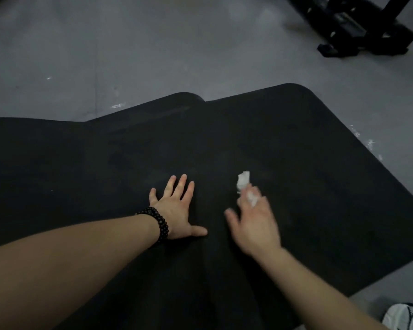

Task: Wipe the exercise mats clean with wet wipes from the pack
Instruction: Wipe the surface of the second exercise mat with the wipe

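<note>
I'm mid-wipe: my right hand (254, 225) grips the wipe (244, 183) on the mat (320, 177). Left hand (177, 210) presses flat, fingers spread. Next, sweep farther right.

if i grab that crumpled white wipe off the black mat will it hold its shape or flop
The crumpled white wet wipe under the right hand would probably flop and sag, being bunched and thin. Likely very light. It may cling slightly to the black foam mat.

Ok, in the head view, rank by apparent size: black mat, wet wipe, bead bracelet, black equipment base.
1. black mat
2. black equipment base, partly cropped
3. bead bracelet and wet wipe: look alike, wipe partly hidden
</note>
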